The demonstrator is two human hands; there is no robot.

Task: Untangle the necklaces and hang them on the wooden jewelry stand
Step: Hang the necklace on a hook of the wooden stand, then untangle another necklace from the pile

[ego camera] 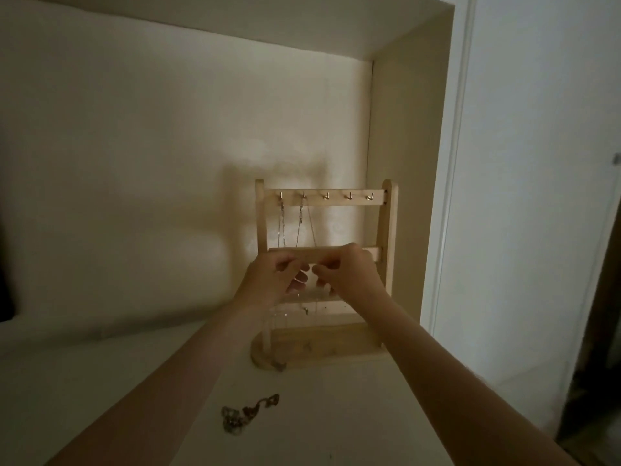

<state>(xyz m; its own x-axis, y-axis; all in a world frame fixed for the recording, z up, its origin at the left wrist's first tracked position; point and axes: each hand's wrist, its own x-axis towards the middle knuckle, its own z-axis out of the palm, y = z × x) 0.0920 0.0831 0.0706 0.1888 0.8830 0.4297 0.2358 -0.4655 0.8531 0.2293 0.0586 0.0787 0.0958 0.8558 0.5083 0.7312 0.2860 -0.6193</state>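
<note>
Thin chain (304, 299) held up in front of wooden stand (322, 264), dangling between both hands at middle-rail height. Left hand (277, 275) and right hand (346, 270) each pinch it with curled fingertips, forearms extended forward. Tangled necklaces (247, 413) lie on the shelf (336, 415) near the stand's base; two chains (292, 223) hang from the top hooks.

Both bare forearms extend forward and converge. Left hand (275, 275) and right hand (346, 269) are raised close together, fingers curled in pinches.

Two bare arms, no sleeves. The left hand (274, 277) and right hand (349, 274) wear no rings.
</note>
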